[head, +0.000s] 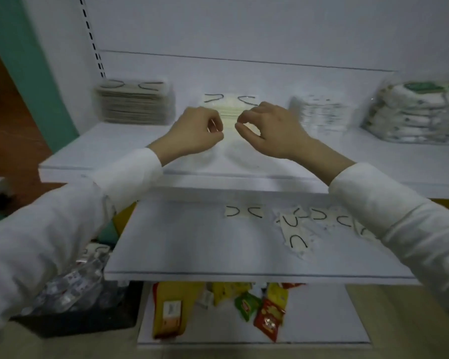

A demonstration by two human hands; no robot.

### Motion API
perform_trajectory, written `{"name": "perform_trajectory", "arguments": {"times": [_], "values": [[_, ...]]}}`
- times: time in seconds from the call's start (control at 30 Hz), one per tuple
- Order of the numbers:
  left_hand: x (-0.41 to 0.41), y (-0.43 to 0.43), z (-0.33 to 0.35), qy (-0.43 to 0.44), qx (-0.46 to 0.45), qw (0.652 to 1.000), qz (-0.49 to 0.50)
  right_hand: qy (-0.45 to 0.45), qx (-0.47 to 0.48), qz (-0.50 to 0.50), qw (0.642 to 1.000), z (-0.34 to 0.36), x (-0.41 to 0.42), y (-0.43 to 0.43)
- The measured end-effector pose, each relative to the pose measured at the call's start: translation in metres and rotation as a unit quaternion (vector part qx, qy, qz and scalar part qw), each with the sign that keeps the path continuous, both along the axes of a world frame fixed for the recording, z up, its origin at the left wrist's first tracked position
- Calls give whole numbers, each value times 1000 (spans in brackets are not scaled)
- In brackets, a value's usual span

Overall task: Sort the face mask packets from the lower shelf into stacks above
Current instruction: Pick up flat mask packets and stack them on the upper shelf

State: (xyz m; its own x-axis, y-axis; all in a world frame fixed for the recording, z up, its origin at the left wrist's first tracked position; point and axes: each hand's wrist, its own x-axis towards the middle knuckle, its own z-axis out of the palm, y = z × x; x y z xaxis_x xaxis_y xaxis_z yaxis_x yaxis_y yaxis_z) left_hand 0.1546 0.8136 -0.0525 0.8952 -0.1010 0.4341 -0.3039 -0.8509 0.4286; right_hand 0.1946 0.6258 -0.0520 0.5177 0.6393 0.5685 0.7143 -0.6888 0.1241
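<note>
Closest, at the bottom, a low white bottom shelf [322, 320] holds a loose heap of bright yellow, green and red snack packets [246, 304]. To its left sits a dark bin [83, 322] filled with crinkly clear plastic wrappers [73, 288], and one pale mask packet with black loops lies on top at the back. Above that is the white lower shelf [182, 244]. A few flat pale face mask packets with black ear loops [293, 224] lie scattered on its far right part, some overlapping, and one lies a little apart to the left. Two arms in white sleeves [62, 229] reach over it to the white upper shelf [130, 146]. The left hand [195, 133] is curled, with its fingertips pressed together as if pinching something small, but it is too blurry to tell what. The right hand [267, 128] is curled the same way, thumb meeting fingers, just beside the left hand. Both hover right in front of a low middle stack of cream mask packets [228, 110]. Further left stands a taller tidy stack of beige mask packets [135, 104]. To the right is a blurry stack of white dotted packets [324, 110], and at the far right a clear plastic bag of white and green patterned packs [420, 112].
</note>
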Motion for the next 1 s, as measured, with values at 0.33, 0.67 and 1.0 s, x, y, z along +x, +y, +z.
{"name": "perform_trajectory", "arguments": {"times": [0.33, 0.67, 1.0], "values": [[-59, -113, -93, 161, -17, 981, -102, 72, -51, 85, 992, -100, -67, -148], [-12, -131, -270, 389, -154, 907, -42, 365, 73, -270, 888, -301, -15, -236], [47, -159, -364, 409, -232, 880, 65, 452, 124, -434, 769, -397, 79, -238]]}}
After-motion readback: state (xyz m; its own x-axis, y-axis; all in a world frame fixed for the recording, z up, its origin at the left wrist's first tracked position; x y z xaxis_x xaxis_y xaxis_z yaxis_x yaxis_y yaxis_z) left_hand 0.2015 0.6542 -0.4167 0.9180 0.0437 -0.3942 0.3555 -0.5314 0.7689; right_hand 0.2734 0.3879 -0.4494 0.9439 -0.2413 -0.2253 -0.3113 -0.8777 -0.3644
